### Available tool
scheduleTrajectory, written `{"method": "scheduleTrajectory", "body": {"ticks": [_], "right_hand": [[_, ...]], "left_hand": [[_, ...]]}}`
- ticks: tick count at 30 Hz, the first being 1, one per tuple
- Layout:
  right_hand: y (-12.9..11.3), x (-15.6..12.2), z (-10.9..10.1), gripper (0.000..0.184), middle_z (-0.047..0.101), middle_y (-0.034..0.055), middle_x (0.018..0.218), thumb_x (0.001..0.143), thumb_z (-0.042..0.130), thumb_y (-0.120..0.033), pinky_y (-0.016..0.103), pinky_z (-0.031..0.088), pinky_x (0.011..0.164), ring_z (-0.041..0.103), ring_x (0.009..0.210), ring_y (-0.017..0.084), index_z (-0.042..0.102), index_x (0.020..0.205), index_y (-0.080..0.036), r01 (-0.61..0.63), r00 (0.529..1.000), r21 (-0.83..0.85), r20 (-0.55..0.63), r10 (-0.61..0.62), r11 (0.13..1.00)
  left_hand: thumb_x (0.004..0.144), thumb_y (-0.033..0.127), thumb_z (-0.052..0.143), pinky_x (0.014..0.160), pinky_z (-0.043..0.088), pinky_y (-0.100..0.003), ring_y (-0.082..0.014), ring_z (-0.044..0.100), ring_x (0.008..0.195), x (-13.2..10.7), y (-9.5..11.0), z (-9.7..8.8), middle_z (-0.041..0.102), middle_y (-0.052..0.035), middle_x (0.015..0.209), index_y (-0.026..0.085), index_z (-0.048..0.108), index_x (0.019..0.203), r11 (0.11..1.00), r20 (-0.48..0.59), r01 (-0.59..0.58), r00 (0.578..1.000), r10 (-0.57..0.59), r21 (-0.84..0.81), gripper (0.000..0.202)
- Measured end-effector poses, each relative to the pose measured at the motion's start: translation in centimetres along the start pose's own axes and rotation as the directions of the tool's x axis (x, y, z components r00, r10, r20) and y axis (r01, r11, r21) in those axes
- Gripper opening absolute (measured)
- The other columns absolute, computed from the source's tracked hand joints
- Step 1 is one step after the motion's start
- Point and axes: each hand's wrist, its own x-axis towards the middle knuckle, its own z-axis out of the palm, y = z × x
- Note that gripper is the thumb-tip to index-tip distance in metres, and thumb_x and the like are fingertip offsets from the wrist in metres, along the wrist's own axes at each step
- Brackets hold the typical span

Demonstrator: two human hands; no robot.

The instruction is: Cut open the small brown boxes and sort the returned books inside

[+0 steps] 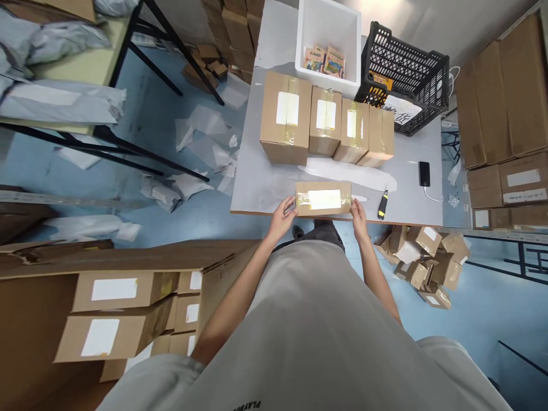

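A taped cardboard box (pixel 303 209) with a white label lies at the table's front edge, between my two hands. My left hand (pixel 283 217) grips its left end, with the fingers at the side. On the opposite end, my right hand (pixel 358 216) holds it with thumb and fingertips. A yellow-and-black utility knife (pixel 383 205) lies on the table to the right of my right hand. Behind the held box stretches a strip of white paper (pixel 342 173). Several taped boxes (pixel 286 151) stand in a row beyond it.
At the table's back are a white bin (pixel 329 85) with small colourful packs and a black crate (pixel 405 74). A phone (pixel 424 174) with a cable lies right. A large open carton (pixel 141 260) of boxes is at lower left; discarded boxes (pixel 447 268) lie on the floor.
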Motion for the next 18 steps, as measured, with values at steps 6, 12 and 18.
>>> {"method": "scheduleTrajectory", "body": {"ticks": [6,12,18], "right_hand": [[4.4,-2.1,3.7,0.098,0.056,0.0206,0.175,0.108,0.019,-0.080,0.050,0.042,0.136,0.055,0.163,0.027,0.049,0.173,-0.013,-0.055,0.982,-0.060,-0.183,0.043,0.997],[6.9,-5.5,3.5,0.087,0.065,0.0254,0.165,0.108,0.034,-0.072,0.053,0.043,0.136,0.060,0.158,0.033,0.065,0.158,-0.007,-0.004,0.976,-0.192,-0.213,-0.038,0.981],[7.4,-5.8,1.9,0.069,0.068,0.0228,0.164,0.108,0.041,-0.051,0.053,0.049,0.132,0.063,0.154,0.032,0.065,0.158,-0.010,-0.032,0.989,-0.257,-0.149,-0.006,0.966]], "left_hand": [[0.100,0.033,0.071,0.134,0.050,-0.058,-0.0364,0.056,0.164,0.2,-1.2,0.3,0.058,-0.0181,0.175,0.021,0.056,0.167,0.999,-0.021,-0.027,0.999,0.028,0.026,0.070],[0.098,0.028,0.066,0.135,0.049,-0.053,-0.0350,0.062,0.158,-0.1,-2.9,1.4,0.064,-0.0156,0.170,0.019,0.063,0.162,0.999,-0.075,-0.045,0.996,0.047,0.024,0.065],[0.095,0.027,0.066,0.139,0.042,-0.054,-0.0358,0.060,0.160,0.9,-5.3,1.0,0.065,-0.0153,0.169,0.018,0.067,0.158,1.000,-0.113,-0.007,0.994,0.005,-0.023,0.063]]}}
